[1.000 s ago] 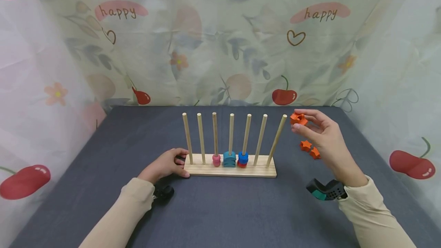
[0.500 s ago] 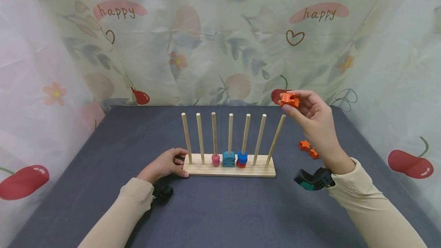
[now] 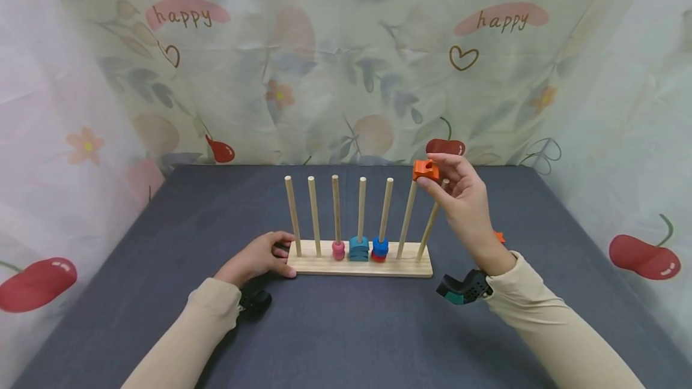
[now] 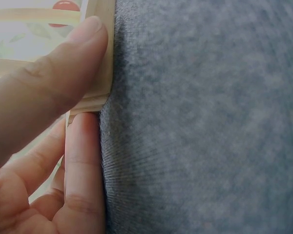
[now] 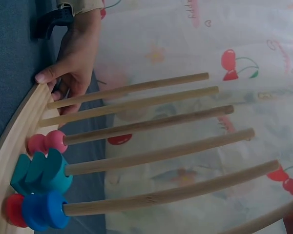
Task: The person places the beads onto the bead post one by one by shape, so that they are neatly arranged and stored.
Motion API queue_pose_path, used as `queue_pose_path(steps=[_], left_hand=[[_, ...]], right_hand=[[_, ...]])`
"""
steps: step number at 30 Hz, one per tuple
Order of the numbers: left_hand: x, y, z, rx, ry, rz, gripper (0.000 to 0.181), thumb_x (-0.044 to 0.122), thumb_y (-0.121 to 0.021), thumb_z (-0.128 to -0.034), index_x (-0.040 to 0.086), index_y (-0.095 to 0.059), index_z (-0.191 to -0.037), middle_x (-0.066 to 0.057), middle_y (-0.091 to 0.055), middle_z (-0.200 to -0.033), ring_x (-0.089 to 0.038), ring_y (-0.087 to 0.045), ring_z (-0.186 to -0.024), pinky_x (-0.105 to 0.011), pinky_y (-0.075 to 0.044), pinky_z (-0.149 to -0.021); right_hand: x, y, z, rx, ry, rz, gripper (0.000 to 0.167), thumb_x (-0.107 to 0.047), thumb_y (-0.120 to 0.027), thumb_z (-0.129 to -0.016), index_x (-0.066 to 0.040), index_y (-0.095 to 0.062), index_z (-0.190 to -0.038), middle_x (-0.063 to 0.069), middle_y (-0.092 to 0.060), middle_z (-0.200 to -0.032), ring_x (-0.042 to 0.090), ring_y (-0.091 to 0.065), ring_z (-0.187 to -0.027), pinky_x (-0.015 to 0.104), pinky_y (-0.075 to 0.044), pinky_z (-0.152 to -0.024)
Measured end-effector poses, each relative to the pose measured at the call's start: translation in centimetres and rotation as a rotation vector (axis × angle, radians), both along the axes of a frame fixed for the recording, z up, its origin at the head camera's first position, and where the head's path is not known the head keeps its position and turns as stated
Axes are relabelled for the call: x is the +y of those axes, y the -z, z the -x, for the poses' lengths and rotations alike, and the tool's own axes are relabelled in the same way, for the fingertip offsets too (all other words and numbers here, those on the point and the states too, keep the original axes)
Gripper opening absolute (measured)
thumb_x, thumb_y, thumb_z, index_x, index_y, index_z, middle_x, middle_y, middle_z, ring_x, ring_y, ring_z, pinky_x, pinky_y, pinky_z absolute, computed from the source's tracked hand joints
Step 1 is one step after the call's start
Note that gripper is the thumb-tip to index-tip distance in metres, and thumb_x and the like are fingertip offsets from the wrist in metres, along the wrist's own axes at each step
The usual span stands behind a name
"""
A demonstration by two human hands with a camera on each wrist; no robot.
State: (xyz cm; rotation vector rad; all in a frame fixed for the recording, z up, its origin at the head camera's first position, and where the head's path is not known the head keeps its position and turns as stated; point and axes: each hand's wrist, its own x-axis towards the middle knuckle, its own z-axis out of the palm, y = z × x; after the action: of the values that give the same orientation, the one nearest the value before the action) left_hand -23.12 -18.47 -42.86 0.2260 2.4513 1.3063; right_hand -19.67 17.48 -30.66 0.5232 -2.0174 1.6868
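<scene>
My left hand (image 3: 265,259) holds the left end of a wooden peg board (image 3: 400,268). In the left wrist view its thumb (image 4: 83,53) lies on the board's front side, and a finger (image 4: 83,156) touches the end. My right hand (image 3: 466,206) pinches an orange star-shaped bead (image 3: 426,170) between thumb and fingers. The bead is at the top of the second peg from the right (image 3: 406,221); whether the peg tip has entered its hole cannot be seen. Pink beads (image 3: 338,251), teal beads (image 3: 359,250) and blue beads (image 3: 381,246) over a red bead (image 3: 378,259) sit on middle pegs.
Another orange bead (image 3: 500,236) lies on the dark tabletop (image 3: 346,329), partly behind my right forearm. The rightmost peg (image 3: 430,227) leans outward, its upper part close to my right hand. A patterned curtain (image 3: 346,65) hangs behind and at both sides.
My right hand has carried the orange bead leftward, rising and then lowering, from beyond the rightmost peg to the second peg from the right. The left hand stays on the board.
</scene>
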Motion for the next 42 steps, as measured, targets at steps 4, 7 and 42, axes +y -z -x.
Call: queue_pose_path(steps=[4, 7, 42], left_hand=[[0.0, 0.1, 0.0, -0.001, 0.003, -0.001, 0.079, 0.003, -0.088, -0.066, -0.002, -0.049, -0.135, -0.018, -0.051, -0.127, -0.024, -0.056, -0.102, -0.031, -0.051, -0.082], [0.0, 0.1, 0.0, -0.002, 0.002, 0.0, 0.08, 0.003, -0.088, -0.066, -0.002, -0.049, -0.135, -0.018, -0.051, -0.127, -0.024, -0.056, -0.102, -0.031, -0.051, -0.082], [0.1, -0.1, 0.0, -0.021, -0.012, 0.027, 0.079, 0.005, -0.088, -0.0665, -0.001, -0.049, -0.135, -0.017, -0.052, -0.125, -0.024, -0.055, -0.101, -0.032, -0.05, -0.083]], right_hand=[[-0.2, 0.5, 0.3, -0.002, 0.026, -0.021, 0.041, -0.003, -0.069, -0.088, 0.002, -0.054, -0.126, -0.021, -0.068, -0.104, 0.006, -0.061, -0.088, 0.016, -0.044, -0.067], [-0.2, 0.5, 0.4, -0.026, 0.054, -0.054, 0.038, -0.009, -0.071, -0.087, -0.001, -0.058, -0.121, -0.021, -0.068, -0.102, 0.008, -0.058, -0.084, 0.017, -0.045, -0.065], [1.7, 6.1, 1.7, -0.469, -0.078, -0.347, 0.035, -0.024, -0.081, -0.079, -0.005, -0.067, -0.104, 0.005, -0.072, -0.093, 0.014, -0.064, -0.087, 0.032, -0.05, -0.078]])
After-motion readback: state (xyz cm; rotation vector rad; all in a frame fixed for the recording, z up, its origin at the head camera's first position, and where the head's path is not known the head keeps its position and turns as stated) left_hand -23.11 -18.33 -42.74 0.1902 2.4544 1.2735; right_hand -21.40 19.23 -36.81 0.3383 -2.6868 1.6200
